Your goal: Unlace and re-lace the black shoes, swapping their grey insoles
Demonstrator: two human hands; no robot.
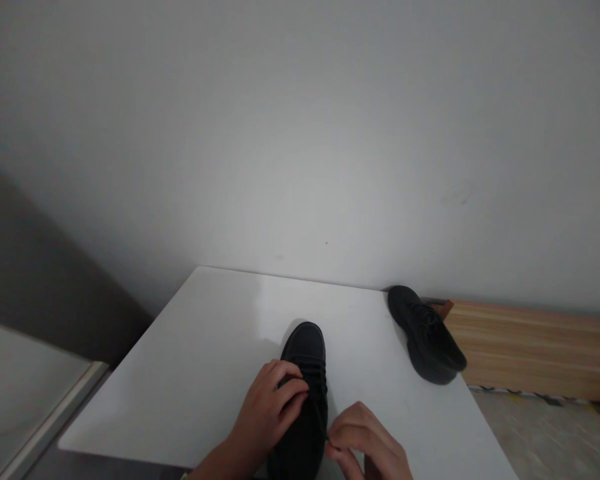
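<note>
The left hand [273, 405] curls its grip over the soft, light-looking black shoe [305, 347] on the desk [205, 347], while the right hand [365, 443] pinches its thin, limp lace [325, 427], probably best gripped near the end.

Two bare hands show at the bottom centre of the frame. The left hand [270, 408] shows with a bare wrist and a stretch of bare forearm reaching the lower edge. The right hand [367, 445] is cut off near the wrist by that edge. A pale sliver [185, 475] beside the left forearm is too small to identify.
</note>
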